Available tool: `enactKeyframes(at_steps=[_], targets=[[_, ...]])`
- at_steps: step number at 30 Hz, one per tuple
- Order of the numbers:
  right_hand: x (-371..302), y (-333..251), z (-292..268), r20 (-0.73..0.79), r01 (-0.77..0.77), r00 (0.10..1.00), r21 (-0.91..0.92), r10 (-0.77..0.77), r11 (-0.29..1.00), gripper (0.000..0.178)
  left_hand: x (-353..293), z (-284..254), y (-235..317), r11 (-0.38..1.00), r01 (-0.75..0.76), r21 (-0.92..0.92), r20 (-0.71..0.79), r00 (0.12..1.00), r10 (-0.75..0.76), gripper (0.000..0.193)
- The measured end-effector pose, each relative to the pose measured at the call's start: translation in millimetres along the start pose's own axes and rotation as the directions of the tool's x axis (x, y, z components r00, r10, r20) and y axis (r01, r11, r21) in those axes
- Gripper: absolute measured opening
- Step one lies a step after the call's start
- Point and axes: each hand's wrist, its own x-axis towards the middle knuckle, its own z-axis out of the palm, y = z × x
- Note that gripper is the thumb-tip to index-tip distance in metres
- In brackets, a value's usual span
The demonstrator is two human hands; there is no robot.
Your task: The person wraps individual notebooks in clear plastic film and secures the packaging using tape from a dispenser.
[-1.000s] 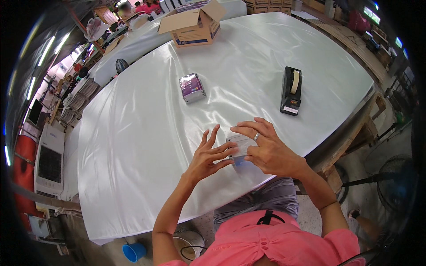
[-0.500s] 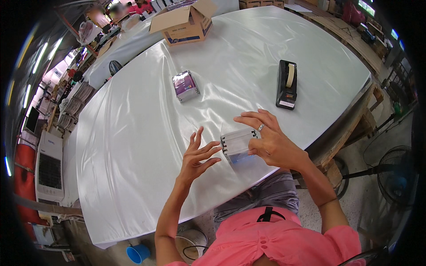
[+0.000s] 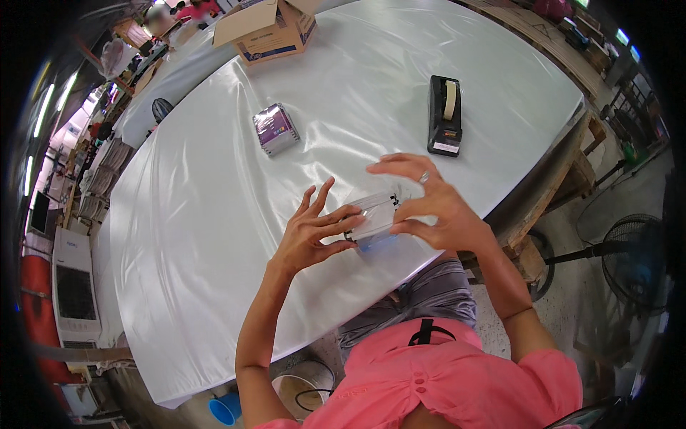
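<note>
A small block-shaped pack (image 3: 373,219), pale on top and bluish at its near side, lies on the table close to me. Dark binding loops show at its ends, and it looks wrapped in clear film. My left hand (image 3: 311,232) has thumb and forefinger closed around the pack's left end, the other fingers raised. At the right end is my right hand (image 3: 439,211), its fingers spread apart; thumb and a lower finger come up against the pack's edge. Farther off lies a similar purple-topped pack (image 3: 275,129) with dark binding along its side.
A black tape dispenser (image 3: 444,118) with a cream roll stands on the right of the white-covered table (image 3: 193,236). An open cardboard box (image 3: 275,39) sits at the far edge. Below are a blue bucket (image 3: 225,409), a pale bucket (image 3: 304,382) and a fan (image 3: 632,261).
My left hand has moved onto the pack's left end. My right hand has spread its fingers and shifted toward the pack's right edge. The whole view has shifted a little.
</note>
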Motion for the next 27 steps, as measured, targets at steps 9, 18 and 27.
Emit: enactKeyframes(at_steps=[9,18,27], targets=[[29.0,44.1,8.2,-0.269,-0.147,0.949,0.093,0.167,0.985,0.031,4.9,-0.1,5.0,1.000,0.022,-0.019,0.023,1.000,-0.022,0.062],[9.7,86.1,-5.0,-0.181,-0.191,0.921,0.564,0.346,0.803,0.020,0.5,9.5,5.7,0.999,0.045,-0.016,-0.052,0.998,-0.046,0.063],[-50.8,82.0,58.6,-0.009,-0.222,0.967,0.451,0.254,0.864,0.051,-8.5,29.5,9.7,0.993,0.036,-0.115,-0.303,0.951,-0.069,0.059]])
